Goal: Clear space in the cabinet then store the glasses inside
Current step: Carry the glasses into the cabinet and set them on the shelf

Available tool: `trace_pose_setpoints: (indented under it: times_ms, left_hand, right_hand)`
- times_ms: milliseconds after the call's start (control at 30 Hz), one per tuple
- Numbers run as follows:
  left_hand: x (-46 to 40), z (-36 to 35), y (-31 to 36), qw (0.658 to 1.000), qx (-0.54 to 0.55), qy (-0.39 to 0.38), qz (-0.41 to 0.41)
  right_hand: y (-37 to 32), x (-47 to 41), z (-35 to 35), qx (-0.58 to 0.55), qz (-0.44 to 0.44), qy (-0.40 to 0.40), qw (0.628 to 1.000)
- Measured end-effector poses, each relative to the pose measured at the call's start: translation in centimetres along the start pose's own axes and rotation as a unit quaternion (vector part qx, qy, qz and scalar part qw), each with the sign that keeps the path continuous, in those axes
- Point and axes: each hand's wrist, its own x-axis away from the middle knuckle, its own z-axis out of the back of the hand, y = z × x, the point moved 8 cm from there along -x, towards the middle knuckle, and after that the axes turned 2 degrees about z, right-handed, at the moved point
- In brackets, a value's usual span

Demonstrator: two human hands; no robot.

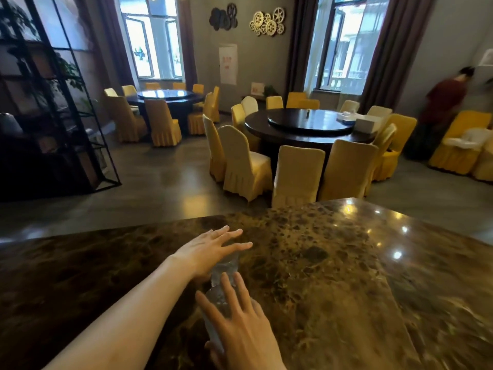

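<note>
Two clear glasses stand close together on the brown marble counter [333, 263]. My left hand [210, 249] hovers over the farther glass [226, 265], fingers stretched out and spread, palm resting on or just above its rim. My right hand [240, 324] lies over the nearer glass [217, 300], fingers splayed, thumb beside the glass. Neither hand's fingers curl around a glass. The image is blurred, so contact is hard to judge. No cabinet is visible.
The counter stretches right and left of the hands. Beyond it are round dark tables [306, 124] ringed by yellow-covered chairs [245, 161]. A black metal shelf unit [53, 102] stands at the left. A person in red [445, 102] stands at the far right.
</note>
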Motion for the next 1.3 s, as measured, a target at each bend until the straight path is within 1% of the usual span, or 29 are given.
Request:
trace_pose_setpoints:
  times_ms: [67, 167, 267, 367, 500, 633, 767, 900, 1000, 1167, 1300]
  left_hand:
    - [-0.6, -0.4, 0.2, 1.000, 0.008, -0.008, -0.019]
    - [-0.7, -0.5, 0.1, 0.999, 0.023, -0.013, -0.025]
    - [-0.6, -0.3, 0.1, 0.999, 0.029, -0.017, -0.024]
    - [-0.5, -0.2, -0.1, 0.999, 0.039, -0.023, -0.012]
    - [0.1, -0.1, -0.7, 0.998, 0.054, -0.019, 0.015]
    - [2.8, -0.3, -2.4, 0.993, 0.093, 0.009, 0.076]
    - [8.2, -0.5, -4.4, 0.985, 0.086, 0.013, 0.149]
    - [15.6, -0.3, -6.4, 0.970, 0.095, 0.003, 0.225]
    - [21.5, -0.4, -7.1, 0.959, 0.103, -0.003, 0.263]
    - [30.0, -1.0, -6.7, 0.945, 0.127, 0.024, 0.299]
    - [36.0, -1.5, -5.7, 0.940, 0.150, 0.050, 0.302]
  right_hand:
    - [0.0, 0.0, 0.1, 0.004, 0.001, 0.000, 1.000]
    - [-0.2, -0.1, 0.2, 0.014, 0.004, -0.002, 1.000]
    - [-0.4, -0.1, 0.4, 0.022, 0.013, -0.005, 1.000]
    - [-0.2, -0.4, 0.7, 0.003, 0.010, -0.017, 1.000]
    - [-0.1, -0.6, 1.5, -0.032, -0.001, -0.030, 0.999]
    - [0.6, -0.2, 2.8, -0.069, 0.000, 0.009, 0.998]
    - [2.0, 0.5, 3.9, -0.075, -0.001, 0.051, 0.996]
    - [3.7, 1.0, 5.4, -0.066, -0.021, 0.062, 0.996]
    - [4.4, 2.1, 7.1, -0.046, -0.040, 0.070, 0.996]
    - [3.8, 5.3, 10.3, -0.028, -0.090, 0.114, 0.989]
    - [0.5, 8.5, 12.1, -0.005, -0.119, 0.137, 0.983]
